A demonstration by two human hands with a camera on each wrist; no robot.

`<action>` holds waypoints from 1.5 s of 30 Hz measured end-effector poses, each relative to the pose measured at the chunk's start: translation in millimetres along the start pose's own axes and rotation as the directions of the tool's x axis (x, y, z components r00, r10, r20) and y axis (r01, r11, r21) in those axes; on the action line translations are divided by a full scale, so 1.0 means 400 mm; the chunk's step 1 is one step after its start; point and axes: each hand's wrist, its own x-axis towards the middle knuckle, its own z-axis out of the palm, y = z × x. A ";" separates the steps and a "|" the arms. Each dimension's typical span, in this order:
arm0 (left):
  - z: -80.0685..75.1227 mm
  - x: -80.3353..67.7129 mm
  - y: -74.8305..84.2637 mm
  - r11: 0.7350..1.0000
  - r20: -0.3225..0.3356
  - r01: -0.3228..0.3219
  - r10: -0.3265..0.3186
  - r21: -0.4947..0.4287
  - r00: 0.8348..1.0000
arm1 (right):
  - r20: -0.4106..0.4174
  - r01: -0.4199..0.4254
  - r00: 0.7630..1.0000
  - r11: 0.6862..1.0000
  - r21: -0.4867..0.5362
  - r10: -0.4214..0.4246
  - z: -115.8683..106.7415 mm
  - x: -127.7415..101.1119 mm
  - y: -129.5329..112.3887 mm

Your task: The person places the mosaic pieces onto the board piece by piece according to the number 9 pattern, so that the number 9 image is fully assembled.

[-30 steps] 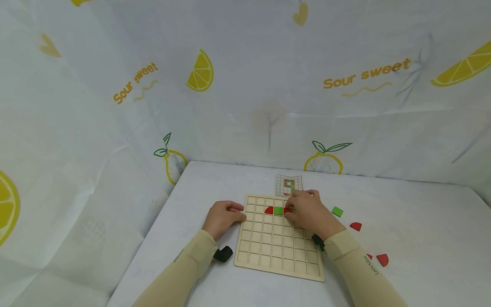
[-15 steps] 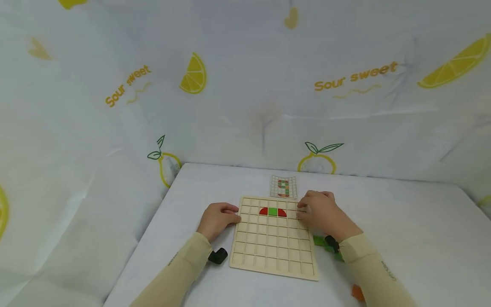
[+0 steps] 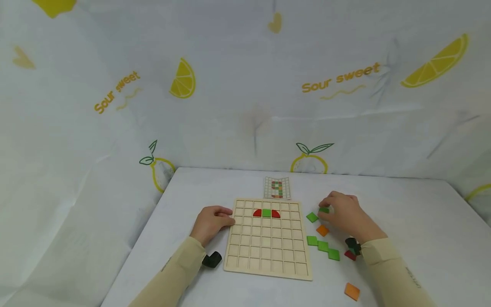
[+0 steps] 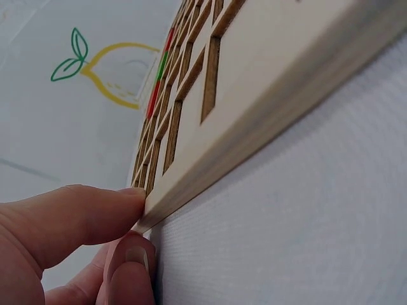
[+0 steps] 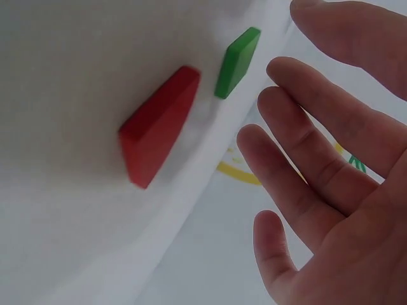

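Note:
The light wooden grid board [image 3: 266, 244] lies flat on the table. Near its top row sit a green square tile [image 3: 266, 213] and two red quarter-round tiles, one on the left [image 3: 257, 213] and one on the right [image 3: 275, 214]. My left hand [image 3: 211, 224] holds the board's left edge between thumb and fingers. To the right of the board, my right hand [image 3: 345, 214] reaches over a loose green tile [image 3: 324, 209], fingertips right at it. The right wrist view shows that hand's fingers loosely spread, with a red tile [image 5: 159, 124] and a green tile [image 5: 238, 62] beyond.
A printed pattern card [image 3: 277, 188] lies behind the board. Several green tiles [image 3: 323, 246] and orange squares [image 3: 352, 291] are scattered on the right, with a red tile [image 3: 350, 255] near the right wrist. A patterned white curtain [image 3: 230, 85] hangs behind the table.
My right hand has let go of the right red tile, left on the board, and moved right to the loose green tile. My left hand stays at the board's edge. The head view has shifted.

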 end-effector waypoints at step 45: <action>0.000 -0.005 0.002 0.993 0.026 -0.005 0.008 -0.116 1.000 | 0.047 -0.091 0.995 0.996 -0.016 0.092 0.015 0.010 0.062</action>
